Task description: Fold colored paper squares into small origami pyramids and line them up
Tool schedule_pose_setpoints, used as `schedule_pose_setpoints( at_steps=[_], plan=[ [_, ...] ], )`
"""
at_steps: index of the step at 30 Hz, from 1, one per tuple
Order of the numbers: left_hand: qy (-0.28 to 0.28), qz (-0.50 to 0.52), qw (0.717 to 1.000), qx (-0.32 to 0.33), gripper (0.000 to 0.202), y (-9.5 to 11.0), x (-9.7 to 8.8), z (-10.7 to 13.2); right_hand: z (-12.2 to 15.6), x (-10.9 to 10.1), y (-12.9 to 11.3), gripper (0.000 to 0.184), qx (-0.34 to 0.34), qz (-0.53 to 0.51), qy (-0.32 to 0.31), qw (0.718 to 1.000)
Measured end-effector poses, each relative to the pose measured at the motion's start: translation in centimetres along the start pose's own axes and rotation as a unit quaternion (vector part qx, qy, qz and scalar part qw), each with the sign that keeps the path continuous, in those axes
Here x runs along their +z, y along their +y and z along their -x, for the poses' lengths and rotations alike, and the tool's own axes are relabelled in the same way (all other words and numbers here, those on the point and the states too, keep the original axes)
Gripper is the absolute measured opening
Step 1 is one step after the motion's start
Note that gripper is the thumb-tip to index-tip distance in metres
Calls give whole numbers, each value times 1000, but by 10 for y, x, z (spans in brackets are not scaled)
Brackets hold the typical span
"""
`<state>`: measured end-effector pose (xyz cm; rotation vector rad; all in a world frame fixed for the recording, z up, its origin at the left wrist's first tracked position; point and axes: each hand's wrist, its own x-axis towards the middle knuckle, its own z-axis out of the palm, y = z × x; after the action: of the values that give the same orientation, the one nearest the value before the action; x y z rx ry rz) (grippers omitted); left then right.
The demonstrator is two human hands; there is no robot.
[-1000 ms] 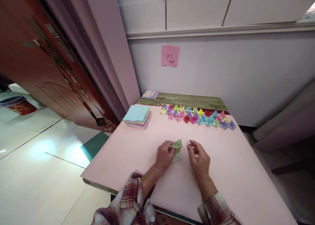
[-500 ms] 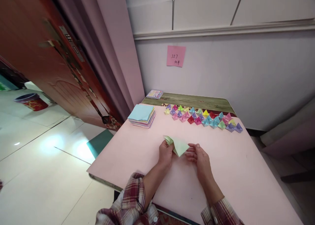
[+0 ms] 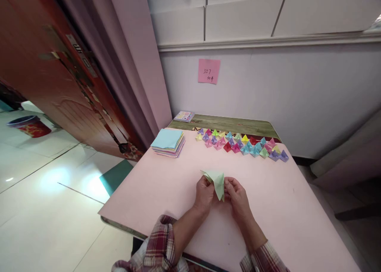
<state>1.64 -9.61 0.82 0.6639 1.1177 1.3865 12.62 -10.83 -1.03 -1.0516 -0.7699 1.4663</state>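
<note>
A light green folded paper is pinched between both my hands, just above the pink table. My left hand grips its left side with closed fingers. My right hand holds its right edge, fingers curled round it. Behind them, a row of several small folded paper shapes in many colours lies along the far part of the table. A stack of coloured paper squares with a pale blue sheet on top sits at the far left.
A small printed packet lies on the green wooden strip at the table's back. A pink sticky note is on the white wall. A red door and curtain stand left, above tiled floor.
My right hand has come in from beside the paper and taken hold of it. The green paper has been opened out and turned, and now hangs point-down between both hands.
</note>
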Motion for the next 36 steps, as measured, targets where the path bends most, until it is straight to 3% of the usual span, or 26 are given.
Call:
schedule_pose_setpoints(
  at_steps=[6, 10, 17, 24, 32, 36],
  plan=[
    [-19, 5, 1000, -11, 29, -2, 4, 8, 1, 2, -3, 44, -3, 8, 18, 1000],
    [4, 12, 1000, -5, 27, -2, 3, 8, 2, 2, -2, 45, -14, 7, 11, 1000],
    [29, 63, 996, -50, 34, 12, -6, 0, -1, -3, 3, 44, -22, 19, 7, 1000],
    [6, 9, 999, -46, 26, 21, -8, 1, -1, -4, 1, 46, -51, 45, 15, 998],
    [1, 2, 996, -87, 31, 18, -11, -1, 4, -5, -2, 28, -139, 229, 31, 963],
    [3, -22, 996, -85, 31, 13, -16, -6, 1, -6, 0, 30, -172, 244, 15, 954]
  ],
)
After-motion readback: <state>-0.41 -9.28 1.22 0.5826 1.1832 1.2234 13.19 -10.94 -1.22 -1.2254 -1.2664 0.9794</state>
